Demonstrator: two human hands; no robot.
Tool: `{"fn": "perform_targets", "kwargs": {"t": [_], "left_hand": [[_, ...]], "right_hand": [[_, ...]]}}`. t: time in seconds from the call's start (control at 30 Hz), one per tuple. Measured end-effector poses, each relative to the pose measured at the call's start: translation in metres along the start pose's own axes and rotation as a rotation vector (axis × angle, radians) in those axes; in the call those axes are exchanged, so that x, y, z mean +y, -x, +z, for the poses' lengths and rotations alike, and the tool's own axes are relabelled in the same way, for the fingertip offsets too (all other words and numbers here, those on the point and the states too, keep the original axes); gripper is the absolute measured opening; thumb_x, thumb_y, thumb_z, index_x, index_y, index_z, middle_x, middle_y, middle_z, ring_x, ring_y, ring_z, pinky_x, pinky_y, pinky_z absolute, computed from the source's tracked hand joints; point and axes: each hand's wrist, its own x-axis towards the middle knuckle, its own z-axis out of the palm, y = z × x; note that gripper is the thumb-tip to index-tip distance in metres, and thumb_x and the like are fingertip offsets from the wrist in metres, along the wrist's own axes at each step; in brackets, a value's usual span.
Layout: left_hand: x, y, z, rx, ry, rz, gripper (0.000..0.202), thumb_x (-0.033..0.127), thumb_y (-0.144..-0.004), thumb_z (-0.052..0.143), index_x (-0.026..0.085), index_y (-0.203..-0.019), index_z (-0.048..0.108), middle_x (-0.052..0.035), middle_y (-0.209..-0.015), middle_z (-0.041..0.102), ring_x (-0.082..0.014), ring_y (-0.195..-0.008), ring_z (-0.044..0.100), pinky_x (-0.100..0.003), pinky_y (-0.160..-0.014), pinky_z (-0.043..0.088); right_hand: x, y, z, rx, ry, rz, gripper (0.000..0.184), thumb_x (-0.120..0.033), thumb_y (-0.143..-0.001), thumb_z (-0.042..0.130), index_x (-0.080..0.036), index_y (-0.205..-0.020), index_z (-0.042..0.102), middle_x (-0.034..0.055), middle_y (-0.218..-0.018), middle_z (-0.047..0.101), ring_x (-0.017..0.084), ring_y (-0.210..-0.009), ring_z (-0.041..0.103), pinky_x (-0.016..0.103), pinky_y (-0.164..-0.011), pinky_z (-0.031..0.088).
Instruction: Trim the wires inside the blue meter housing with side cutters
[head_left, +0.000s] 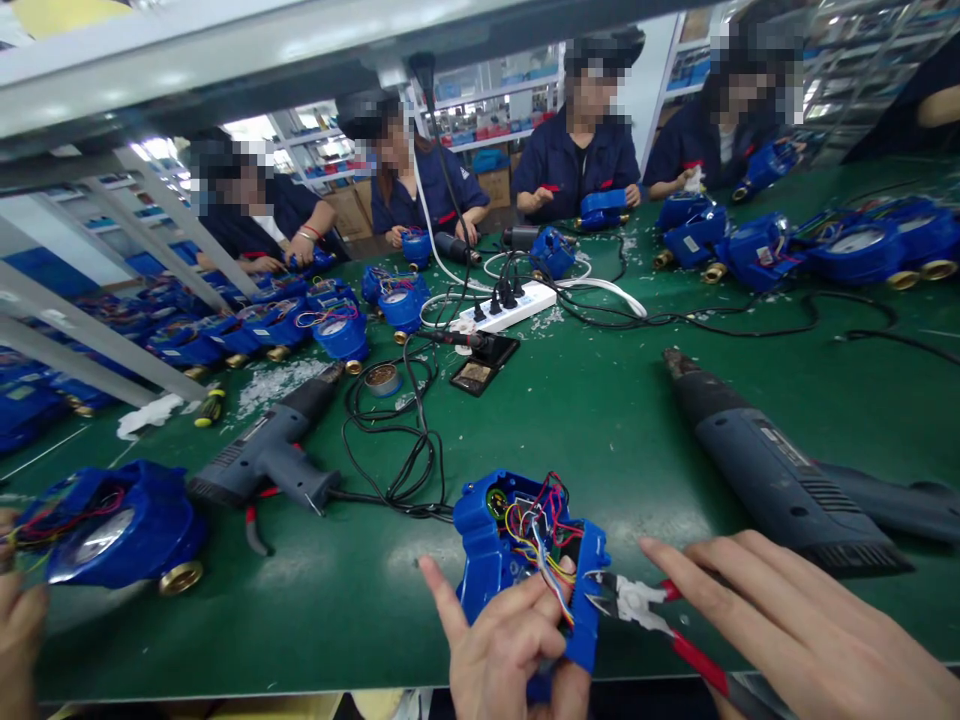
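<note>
My left hand (pixel 510 640) grips a blue water meter housing (pixel 480 540) at the table's near edge, its fingers pressed on a bundle of coloured wires (pixel 551 560). The index finger sticks out to the left. The housing is uncovered, showing red, yellow and white wires and a round green part inside. My right hand (pixel 810 610) holds diagonal cutters (pixel 637 600) with red handles, its fingers stretched along them. The cutter jaws are a little apart and meet the right wall of the housing. The palm side of the right hand is hidden.
Heat guns (pixel 780 460) (pixel 270 450) lie right and left. A blue meter (pixel 127 530) stands at left by another person's hand (pixel 19 610). Beyond are a solder tin (pixel 382 380), a power strip (pixel 517 306), cables and more meters (pixel 855 250). Several co-workers (pixel 577 150) sit opposite.
</note>
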Motion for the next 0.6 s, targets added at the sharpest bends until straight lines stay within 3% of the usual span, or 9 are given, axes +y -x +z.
{"fn": "perform_targets", "kwargs": {"t": [0.2,0.6], "left_hand": [[0.0009,-0.0005,0.0006,0.004,0.007,-0.005,0.021,0.009,-0.079,0.053,0.022,-0.065,0.045,0.0108,-0.081,0.078,-0.0119,-0.070,0.074,-0.050,-0.122,-0.005],[0.0014,-0.0022,-0.0007,-0.056,-0.025,-0.030,0.026,0.014,-0.082,0.049,0.020,-0.059,0.040,0.0130,-0.088,0.078,-0.0105,-0.072,0.075,-0.044,-0.121,-0.012]], "right_hand": [[0.0007,-0.0012,-0.0015,0.004,-0.012,-0.034,0.050,-0.008,-0.077,0.038,-0.016,-0.123,0.056,0.0056,-0.103,0.063,0.022,-0.091,0.060,0.034,-0.083,0.049],[0.0017,-0.0063,-0.0047,-0.020,-0.080,-0.036,0.051,-0.006,-0.069,0.041,-0.019,-0.116,0.056,0.0019,-0.095,0.069,0.018,-0.080,0.064,0.025,-0.072,0.054]]}}
